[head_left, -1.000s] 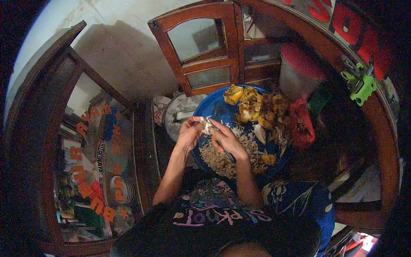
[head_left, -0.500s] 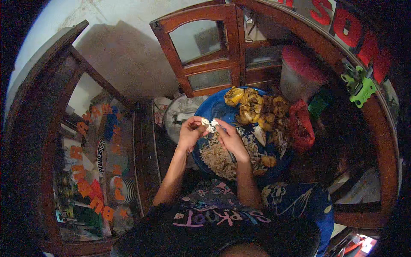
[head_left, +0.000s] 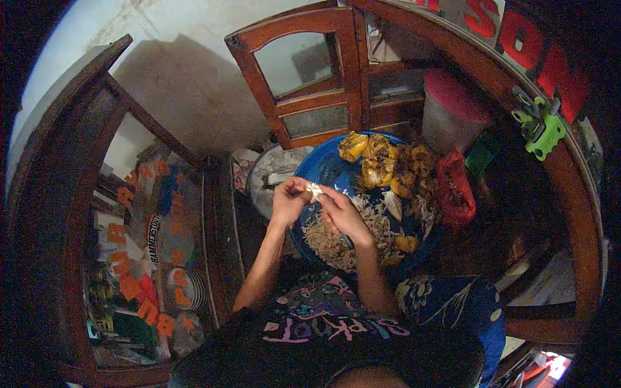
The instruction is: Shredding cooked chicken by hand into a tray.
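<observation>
My left hand (head_left: 289,202) pinches a small piece of pale shredded meat (head_left: 314,191) above a blue round tray (head_left: 326,152). My right hand (head_left: 345,216) is closed at the same piece, with a dark, slim tool (head_left: 350,240) under its palm, mostly hidden. Below both hands, a heap of pale brown shreds (head_left: 330,246) covers the front of the tray. Yellow-brown cooked chicken pieces (head_left: 381,165) are piled at its back right, with a loose paler piece (head_left: 392,204) nearer the middle.
A wooden glass-paned door (head_left: 297,71) stands behind the tray, a metal lidded pot (head_left: 272,204) to its left. At the right are a red plastic bag (head_left: 456,191), a pink-lidded bucket (head_left: 453,116) and green clips (head_left: 540,132) on the frame. A glass cabinet (head_left: 129,226) holds stacked plates.
My hands are still at the pale piece. Half a second ago it showed as two bits between my fingertips; now my fingers are closer round it and cover more of it.
</observation>
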Demonstrator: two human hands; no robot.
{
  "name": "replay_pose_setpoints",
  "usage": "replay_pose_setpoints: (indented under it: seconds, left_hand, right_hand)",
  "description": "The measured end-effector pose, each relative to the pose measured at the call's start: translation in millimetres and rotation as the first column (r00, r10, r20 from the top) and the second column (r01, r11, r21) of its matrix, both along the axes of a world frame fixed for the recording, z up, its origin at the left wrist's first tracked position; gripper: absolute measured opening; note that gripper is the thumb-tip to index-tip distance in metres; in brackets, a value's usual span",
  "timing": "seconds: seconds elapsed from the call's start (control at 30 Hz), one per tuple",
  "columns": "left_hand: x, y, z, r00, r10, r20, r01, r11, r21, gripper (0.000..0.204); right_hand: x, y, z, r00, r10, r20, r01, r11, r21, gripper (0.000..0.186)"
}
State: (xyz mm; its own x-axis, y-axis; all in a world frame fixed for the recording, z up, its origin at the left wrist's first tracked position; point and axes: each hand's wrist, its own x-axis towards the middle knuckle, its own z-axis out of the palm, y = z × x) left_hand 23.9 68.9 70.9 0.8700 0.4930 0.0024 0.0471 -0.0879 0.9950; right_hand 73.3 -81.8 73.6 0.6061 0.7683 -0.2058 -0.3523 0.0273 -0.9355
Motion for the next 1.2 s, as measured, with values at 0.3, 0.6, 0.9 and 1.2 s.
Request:
replay_pose_setpoints:
  seconds: [0.3,0.6,0.9,1.2]
  left_hand:
    - [-0.8,-5.9,2.3,1.000,-0.010,0.017,0.011,0.999,-0.033,0.017]
    - [-0.4,-4.0,10.4,0.999,-0.025,-0.038,0.025,1.000,0.008,0.014]
    - [-5.0,-11.0,23.4,0.998,-0.060,-0.036,0.059,0.998,-0.029,0.004]
    - [2.5,-11.5,16.0,0.997,-0.023,-0.078,0.017,0.997,-0.075,0.004]
  right_hand:
    - [9.3,6.3,-34.4,0.931,-0.297,0.212,0.335,0.925,-0.177,0.037]
    - [0.3,0.8,0.7,0.996,-0.084,0.036,0.085,0.996,-0.032,0.027]
    - [1.3,-3.1,-7.5,0.998,-0.052,0.026,0.051,0.999,0.015,0.027]
    - [-0.3,7.2,-12.9,0.971,-0.215,0.099,0.214,0.976,0.027,0.021]
